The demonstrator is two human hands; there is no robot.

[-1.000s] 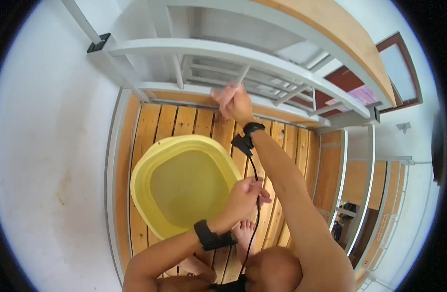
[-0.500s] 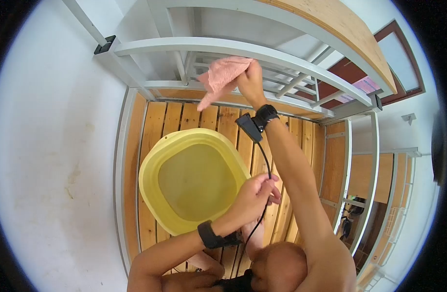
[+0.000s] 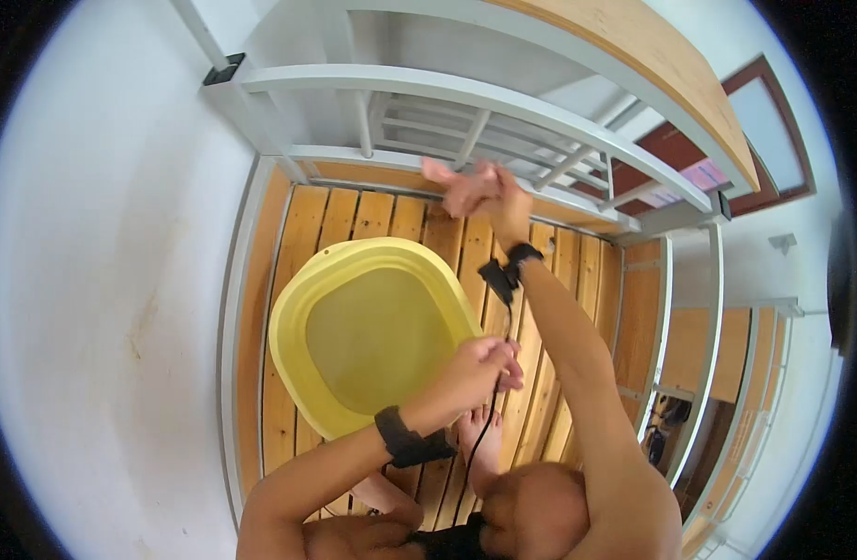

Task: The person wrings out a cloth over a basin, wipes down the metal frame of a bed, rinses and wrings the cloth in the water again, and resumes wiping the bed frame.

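Note:
A pink cloth, blurred by motion, hangs from my right hand over the far end of the wooden slats, just in front of the grey metal rail. My right fingers are closed on it. Beside the right rim of a yellow basin, my left hand is held with its fingers curled around a black cable. Cloudy liquid fills the bottom of the basin. Both wrists wear black straps.
Wooden slats form the surface beneath the basin. Grey metal bars run along the far side, below a wooden board. A white wall stands at the left. My bare foot is near the basin.
The pink cloth and my right hand have swung down and to the right from the rail since half a second ago. My left hand has shifted slightly left and stays curled by the cable.

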